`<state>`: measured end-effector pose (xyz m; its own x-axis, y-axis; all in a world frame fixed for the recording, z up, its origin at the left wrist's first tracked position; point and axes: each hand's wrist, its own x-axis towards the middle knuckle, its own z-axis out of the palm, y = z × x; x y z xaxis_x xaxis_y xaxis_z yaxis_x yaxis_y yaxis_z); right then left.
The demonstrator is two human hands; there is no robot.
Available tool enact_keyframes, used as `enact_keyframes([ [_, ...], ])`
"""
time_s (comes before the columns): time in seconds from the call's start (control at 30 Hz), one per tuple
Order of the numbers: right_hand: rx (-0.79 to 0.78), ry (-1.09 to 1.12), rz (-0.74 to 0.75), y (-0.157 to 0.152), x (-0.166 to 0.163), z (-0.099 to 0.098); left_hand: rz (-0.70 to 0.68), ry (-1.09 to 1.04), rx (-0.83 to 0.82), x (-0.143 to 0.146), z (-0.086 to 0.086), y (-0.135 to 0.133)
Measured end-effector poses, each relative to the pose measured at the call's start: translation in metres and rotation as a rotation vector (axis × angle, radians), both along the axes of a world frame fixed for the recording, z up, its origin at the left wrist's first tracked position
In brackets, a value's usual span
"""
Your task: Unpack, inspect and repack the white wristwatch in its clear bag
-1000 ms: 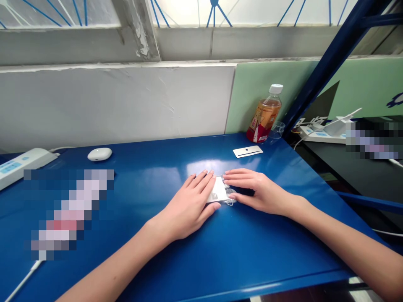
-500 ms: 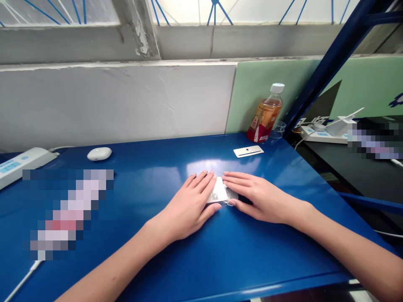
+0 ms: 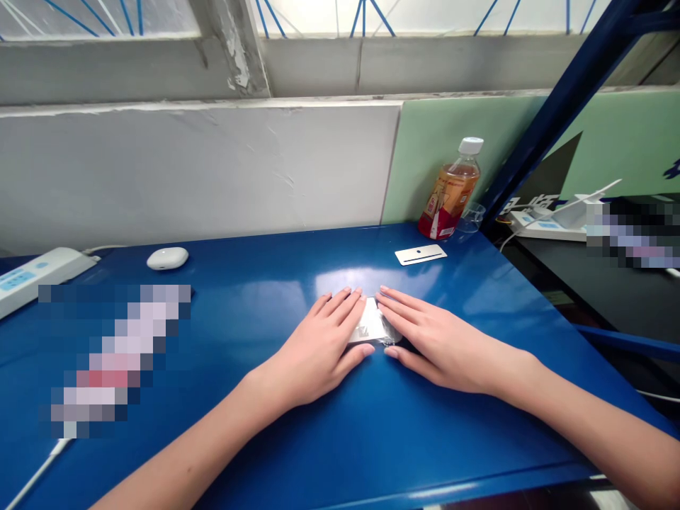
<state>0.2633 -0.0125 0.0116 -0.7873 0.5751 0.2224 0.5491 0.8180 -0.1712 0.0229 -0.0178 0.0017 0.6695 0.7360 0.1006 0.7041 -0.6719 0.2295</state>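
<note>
My left hand [image 3: 319, 347] lies flat on the blue table [image 3: 255, 425], fingers stretched out and pressing on the left part of a small white packet in clear wrap [image 3: 370, 327]. From the right, my right hand [image 3: 438, 336] lies flat too, its outstretched fingers covering the packet's right side. Only a narrow strip of the packet shows between the two hands. The fingertips of both hands nearly meet above it.
A white card with a dark line [image 3: 421, 254] lies behind the hands. A bottle of amber drink [image 3: 451, 191] stands at the back right corner. A white oval case [image 3: 168, 258] and a white power strip [image 3: 32, 278] sit at the left. Blue shelf post on the right.
My right hand has slid a little to the left over the packet, covering more of it. The left hand has stayed in place.
</note>
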Motion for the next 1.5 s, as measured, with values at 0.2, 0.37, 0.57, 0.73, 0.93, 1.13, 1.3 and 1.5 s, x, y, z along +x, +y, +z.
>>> enact_keyframes([
  [0.2,-0.08,-0.08,0.009,-0.005,0.001,0.002,0.011,0.018,-0.041,0.0,0.0,0.001],
  [0.37,-0.165,-0.079,0.061,-0.003,0.003,0.005,0.016,0.017,-0.041,-0.003,0.0,0.003],
  [0.57,-0.165,-0.035,0.044,0.0,0.002,0.0,0.014,-0.003,-0.047,-0.003,-0.001,0.003],
  [0.73,-0.213,0.08,0.074,0.008,0.005,-0.003,0.025,-0.012,-0.086,-0.007,-0.002,0.004],
  [0.93,-0.237,0.241,0.008,0.023,0.014,-0.006,0.062,-0.084,-0.118,-0.01,-0.003,0.006],
  [1.13,-0.061,0.329,-0.011,0.036,0.019,-0.008,0.031,-0.19,-0.121,-0.009,-0.001,0.004],
  [1.3,-0.145,0.525,0.104,0.032,0.017,-0.004,-0.059,-0.261,-0.198,-0.007,0.006,0.0],
  [1.5,-0.369,0.908,-0.119,0.03,0.016,0.011,-0.04,-0.472,-0.184,-0.008,0.012,-0.002],
])
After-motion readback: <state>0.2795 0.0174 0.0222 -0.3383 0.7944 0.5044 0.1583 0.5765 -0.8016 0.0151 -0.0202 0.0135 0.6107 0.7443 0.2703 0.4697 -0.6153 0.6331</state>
